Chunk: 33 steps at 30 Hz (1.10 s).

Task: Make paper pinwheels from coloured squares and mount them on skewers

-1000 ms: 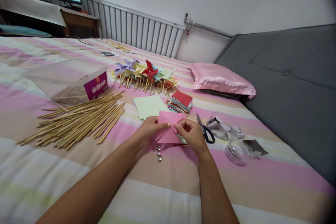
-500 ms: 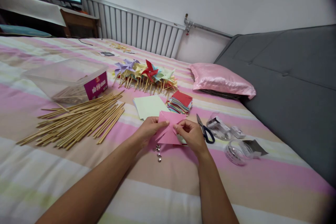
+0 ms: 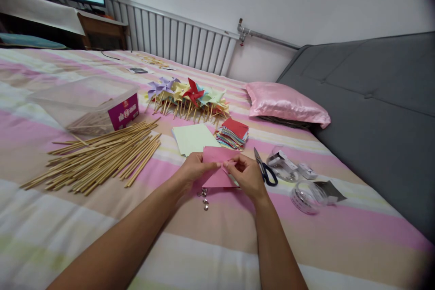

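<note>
1. Two bare forearms reach forward over a bed (image 3: 210, 235) covered in a pink, cream and tan striped sheet.
2. The left hand (image 3: 193, 170) and right hand (image 3: 246, 174) hold one pink paper square (image 3: 217, 167) between them, just above the sheet.
3. The fingers (image 3: 212, 166) of the left hand pinch the paper's left part; the right hand's fingers pinch a folded corner near the middle.
4. Small metal pins (image 3: 204, 197) lie on the sheet just below the paper.
5. Scissors (image 3: 265, 170) with dark handles lie just right of the right hand.
6. Behind the hands lie a pale green sheet (image 3: 193, 138) and a stack of coloured paper squares (image 3: 233, 133).
7. A heap of wooden sticks (image 3: 98, 156) lies to the left, beside a clear plastic box (image 3: 84, 102).
8. Finished paper pinwheels (image 3: 188, 95) lie in a row farther back.
</note>
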Tool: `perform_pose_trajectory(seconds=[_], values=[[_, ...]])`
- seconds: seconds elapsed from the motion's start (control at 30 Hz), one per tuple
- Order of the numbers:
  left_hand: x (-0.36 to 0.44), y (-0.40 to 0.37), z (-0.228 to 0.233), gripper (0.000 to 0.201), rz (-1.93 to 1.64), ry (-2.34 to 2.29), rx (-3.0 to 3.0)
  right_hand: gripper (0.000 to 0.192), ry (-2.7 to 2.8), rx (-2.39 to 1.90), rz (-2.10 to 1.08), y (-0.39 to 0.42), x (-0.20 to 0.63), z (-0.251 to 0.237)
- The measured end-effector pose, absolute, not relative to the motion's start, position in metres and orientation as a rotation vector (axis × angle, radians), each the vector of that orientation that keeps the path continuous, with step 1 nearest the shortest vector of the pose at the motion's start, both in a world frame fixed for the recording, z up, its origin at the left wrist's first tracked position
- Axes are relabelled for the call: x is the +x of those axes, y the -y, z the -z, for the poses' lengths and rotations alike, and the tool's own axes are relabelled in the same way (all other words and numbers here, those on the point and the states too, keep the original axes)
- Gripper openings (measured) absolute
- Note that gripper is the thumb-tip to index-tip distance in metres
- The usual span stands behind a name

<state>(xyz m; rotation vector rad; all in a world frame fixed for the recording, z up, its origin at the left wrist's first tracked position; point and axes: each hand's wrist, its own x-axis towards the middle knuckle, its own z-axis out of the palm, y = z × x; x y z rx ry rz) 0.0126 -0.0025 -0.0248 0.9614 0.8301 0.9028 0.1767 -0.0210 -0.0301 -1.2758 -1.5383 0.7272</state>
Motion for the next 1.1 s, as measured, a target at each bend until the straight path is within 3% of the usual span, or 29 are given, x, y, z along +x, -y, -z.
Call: perform_pose_trajectory(seconds=[0.13,0.27,0.37,0.93,1.1], values=[[0.0135,0.0034,0.0252,0.041,-0.909,-0.822,0.916,0.025,1.458,-1.17,-0.773,0.0216,0.1733,0.0284],[0.0157,0.0041,0.0243,0.04,-0.961,-0.81,0.893,0.059,1.366,-1.073,-0.856,0.0236,0.1693,0.0241],[0.017,0.0044,0.0246,0.039,-0.985,-0.77,0.9,0.072,1.304,-1.032,-0.9,0.0244,0.1678,0.0224],[0.022,0.0057,0.0296,0.041,-1.055,-0.725,0.829,0.073,1.284,-0.986,-0.949,0.0191,0.1664,0.031],[0.0183,0.0005,0.0265,0.033,-1.113,-0.82,0.792,0.072,1.352,-1.108,-0.721,0.0201,0.1689,0.026]])
